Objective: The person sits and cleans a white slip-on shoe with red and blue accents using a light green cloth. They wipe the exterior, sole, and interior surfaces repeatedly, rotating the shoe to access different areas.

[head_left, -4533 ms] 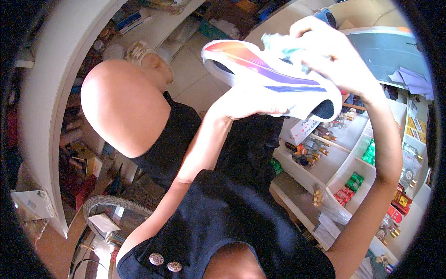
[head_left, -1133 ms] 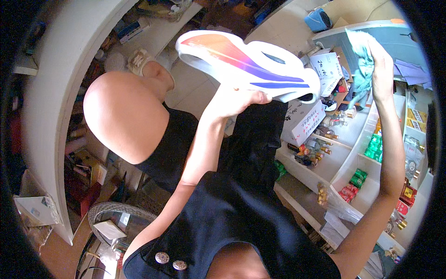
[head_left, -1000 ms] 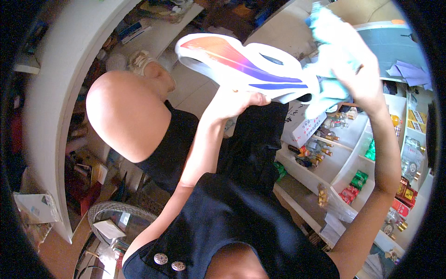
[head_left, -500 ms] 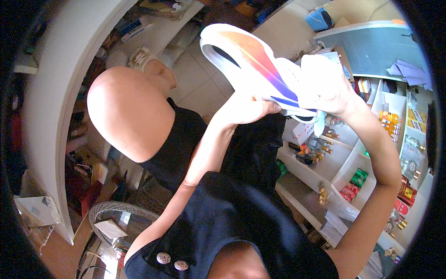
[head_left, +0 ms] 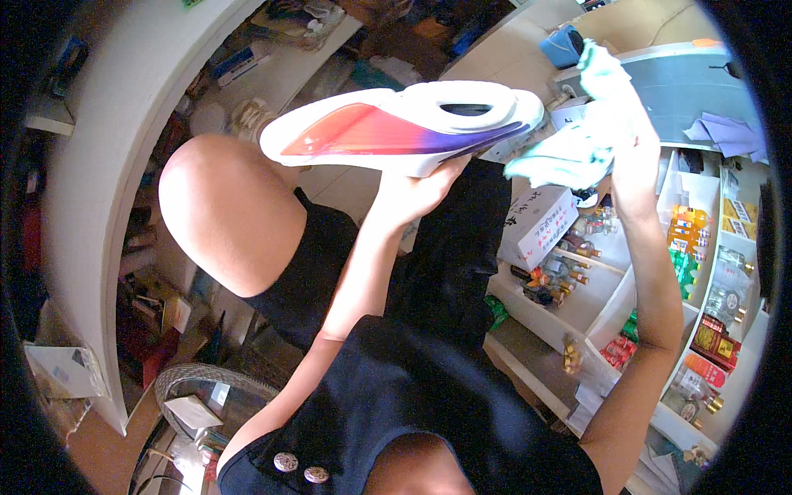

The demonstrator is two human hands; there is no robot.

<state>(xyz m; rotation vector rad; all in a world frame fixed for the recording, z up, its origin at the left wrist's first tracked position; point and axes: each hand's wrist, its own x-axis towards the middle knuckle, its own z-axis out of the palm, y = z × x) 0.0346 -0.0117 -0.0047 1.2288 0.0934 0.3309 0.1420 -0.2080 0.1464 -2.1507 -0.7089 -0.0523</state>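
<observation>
A white sneaker point(head_left: 346, 132) with an orange-to-purple gradient is held up in front of me, lying almost level. My left hand point(head_left: 425, 191) grips it from below, with the thumb along its lower edge. A dark oval opening shows near its right end. To the right, my right hand point(head_left: 631, 144) is closed on a pale mint-green cloth point(head_left: 569, 153), which hangs loosely and spreads out on both sides of the fingers. The cloth is apart from the sneaker. Bright light washes out part of the right hand and the cloth.
Right of me are white shelves point(head_left: 615, 318) with bottles and cans, and a white printed box point(head_left: 540, 227). A blue container point(head_left: 563, 45) stands at the back right. My bare knee point(head_left: 235, 214) rises at left, beside a white panel edge point(head_left: 124, 206). A wicker-rimmed glass table point(head_left: 186, 375) is lower left.
The sneaker has turned from a steep slant to nearly level, exposing its other end. My right hand has moved away from it to the right, and the cloth now hangs in full view.
</observation>
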